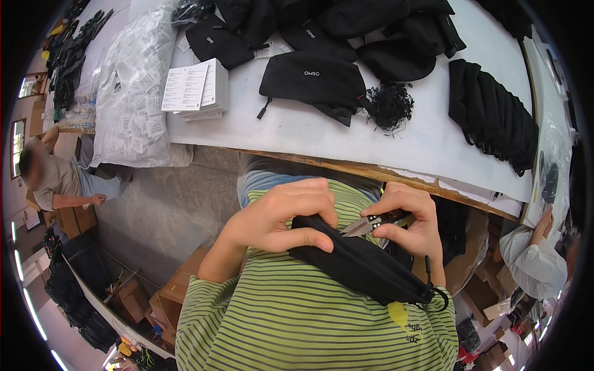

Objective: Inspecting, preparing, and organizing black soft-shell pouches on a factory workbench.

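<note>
At frame centre, the left grip (286,211) pinches a black fabric pouch (365,267); the right grip (416,217) clasps a silver-bladed, black-handled cutting tool (360,227).

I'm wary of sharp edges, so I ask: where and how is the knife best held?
I'd grip the knife by its dark handle, coming from the right, thumb and fingers on opposite sides. Its bare, pointed blade faces left, toward the black pouch and left hand; the handle lies rightward, where the right hand pinches it.
</note>
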`<state>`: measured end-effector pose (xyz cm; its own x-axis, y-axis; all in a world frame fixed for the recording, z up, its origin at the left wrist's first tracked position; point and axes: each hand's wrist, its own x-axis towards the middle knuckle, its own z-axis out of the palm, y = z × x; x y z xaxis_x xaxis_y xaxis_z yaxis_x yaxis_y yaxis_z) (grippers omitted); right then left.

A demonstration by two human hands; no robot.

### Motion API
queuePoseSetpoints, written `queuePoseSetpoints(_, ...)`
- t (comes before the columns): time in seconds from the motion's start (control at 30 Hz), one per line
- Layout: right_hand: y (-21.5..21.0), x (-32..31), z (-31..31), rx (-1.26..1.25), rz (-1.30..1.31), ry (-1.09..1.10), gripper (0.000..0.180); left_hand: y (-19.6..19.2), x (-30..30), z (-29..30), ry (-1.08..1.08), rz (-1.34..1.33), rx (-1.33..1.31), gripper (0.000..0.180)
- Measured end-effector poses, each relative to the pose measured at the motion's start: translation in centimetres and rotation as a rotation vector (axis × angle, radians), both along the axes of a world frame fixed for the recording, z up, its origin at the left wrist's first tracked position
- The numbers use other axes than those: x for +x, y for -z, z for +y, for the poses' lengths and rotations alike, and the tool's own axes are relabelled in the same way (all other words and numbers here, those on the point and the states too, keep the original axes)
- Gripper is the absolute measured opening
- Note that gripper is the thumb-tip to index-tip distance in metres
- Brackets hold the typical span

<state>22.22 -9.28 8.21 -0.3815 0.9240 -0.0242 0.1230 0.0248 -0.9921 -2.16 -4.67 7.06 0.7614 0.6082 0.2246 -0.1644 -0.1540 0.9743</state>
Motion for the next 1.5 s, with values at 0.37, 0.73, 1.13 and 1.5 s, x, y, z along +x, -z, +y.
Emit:
queuePoseSetpoints(0.37,0.3,0.2,0.2,0.062,-0.015,-0.009,0.025,0.3,0.1,0.0,0.011,-0.006,-0.013,0.027)
queuePoseSetpoints(0.73,9.8,11.6,0.3,0.151,-0.633,0.922,0.019,1.0,-0.4,-0.2,-0.006,0.004,-0.205,0.023)
queuePoseSetpoints(1.13,5.1,9.4,-2.0,0.271,-0.636,0.766,0.043,2.8,2.8,1.6,-0.482,0.135,-0.441,0.011)
queuePoseSetpoints(1.5,1.8,2.2,-0.8,0.705,-0.776,0.236,0.046,6.4,1.5,1.0,-0.328,-0.041,-1.024,0.014)
